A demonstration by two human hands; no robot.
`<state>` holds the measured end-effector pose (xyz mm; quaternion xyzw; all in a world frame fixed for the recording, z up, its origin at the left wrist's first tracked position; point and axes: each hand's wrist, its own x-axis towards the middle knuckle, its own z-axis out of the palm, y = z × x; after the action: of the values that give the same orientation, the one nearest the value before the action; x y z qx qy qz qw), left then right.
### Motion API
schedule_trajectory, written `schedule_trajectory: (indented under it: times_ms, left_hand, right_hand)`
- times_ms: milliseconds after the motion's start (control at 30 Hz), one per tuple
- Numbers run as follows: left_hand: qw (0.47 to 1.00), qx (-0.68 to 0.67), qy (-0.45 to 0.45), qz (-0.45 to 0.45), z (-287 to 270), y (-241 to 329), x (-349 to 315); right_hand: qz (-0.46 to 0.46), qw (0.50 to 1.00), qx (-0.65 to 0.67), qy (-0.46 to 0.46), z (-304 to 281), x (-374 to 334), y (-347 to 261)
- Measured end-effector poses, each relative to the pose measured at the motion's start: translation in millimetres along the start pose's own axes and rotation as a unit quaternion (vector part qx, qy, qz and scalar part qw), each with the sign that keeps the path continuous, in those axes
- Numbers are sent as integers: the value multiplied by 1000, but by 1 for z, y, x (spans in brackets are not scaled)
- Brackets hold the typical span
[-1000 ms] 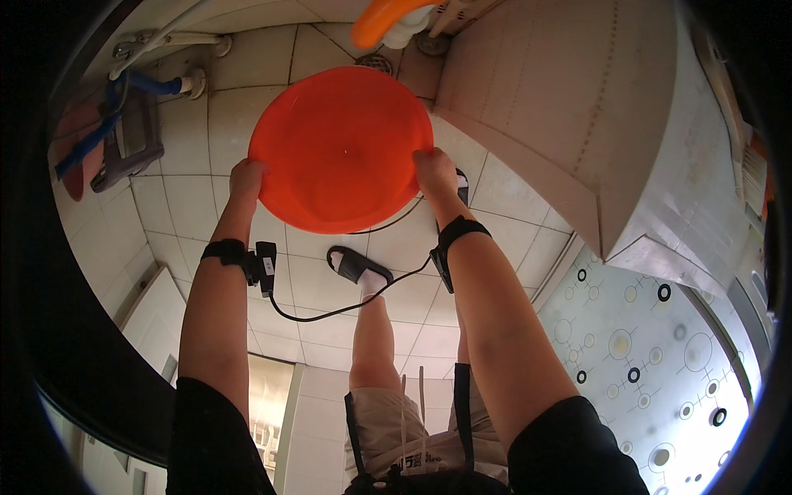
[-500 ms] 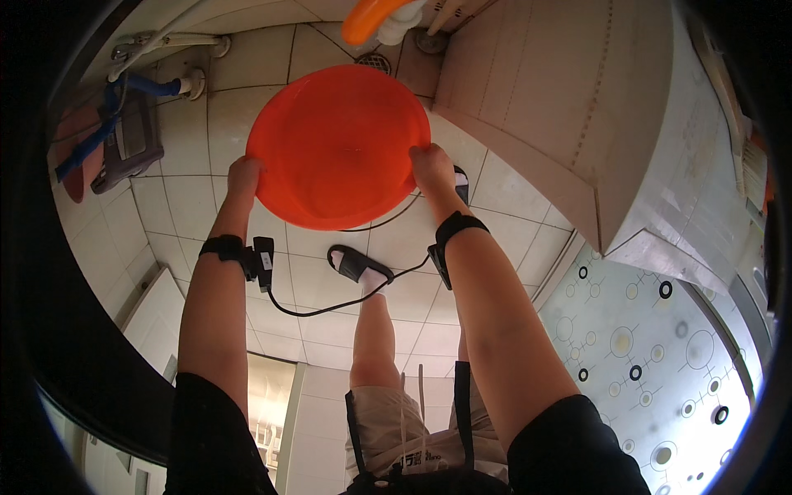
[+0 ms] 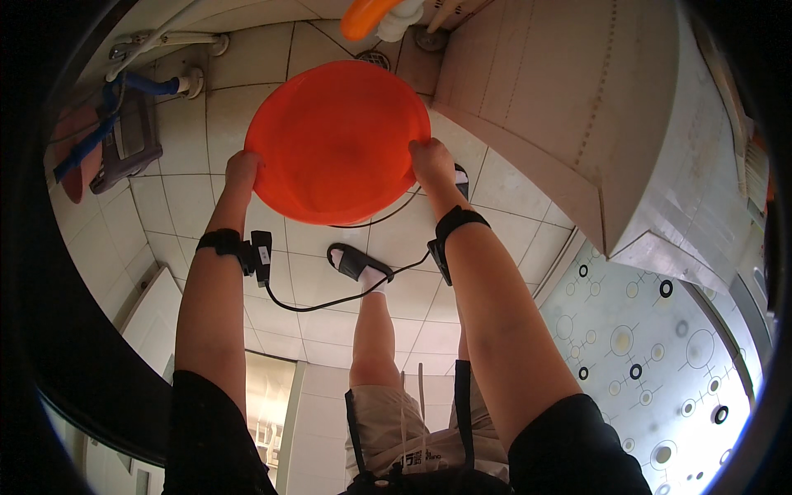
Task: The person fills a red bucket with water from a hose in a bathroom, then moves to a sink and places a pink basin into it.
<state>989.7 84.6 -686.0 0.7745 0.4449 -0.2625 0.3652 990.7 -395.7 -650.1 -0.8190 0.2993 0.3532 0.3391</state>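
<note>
Out in front of me, above the tiled floor, I hold a round orange-red plastic basin (image 3: 338, 140). Its inside faces me, and I cannot make out anything in it. My left hand (image 3: 242, 172) is closed on the rim at the left side. On the opposite side my right hand (image 3: 431, 163) grips the rim with the thumb over the edge. Most of the fingers of both hands are hidden behind the basin. Each wrist wears a black strap, and a black cable (image 3: 330, 307) hangs between them.
A floor drain (image 3: 374, 59) lies just beyond the basin. Blue hose (image 3: 153, 85) and a grey plastic crate-like thing (image 3: 132, 144) are at the far left. A pale cabinet-like block (image 3: 536, 107) stands at right, near a circle-patterned glass panel (image 3: 635, 346). My slippered foot (image 3: 359, 264) is below.
The basin has shifted very slightly away from me and its tilt has changed a little. Both hands have moved with it, keeping their hold on the rim.
</note>
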Motion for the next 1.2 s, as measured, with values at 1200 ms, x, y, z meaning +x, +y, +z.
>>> schedule_trajectory:
  times_ms: [1200]
  left_hand:
    - [1000, -26, -9, -10, 1, -29, 21]
  right_hand:
    - [6, 1000, -9, -13, 22, 3, 6]
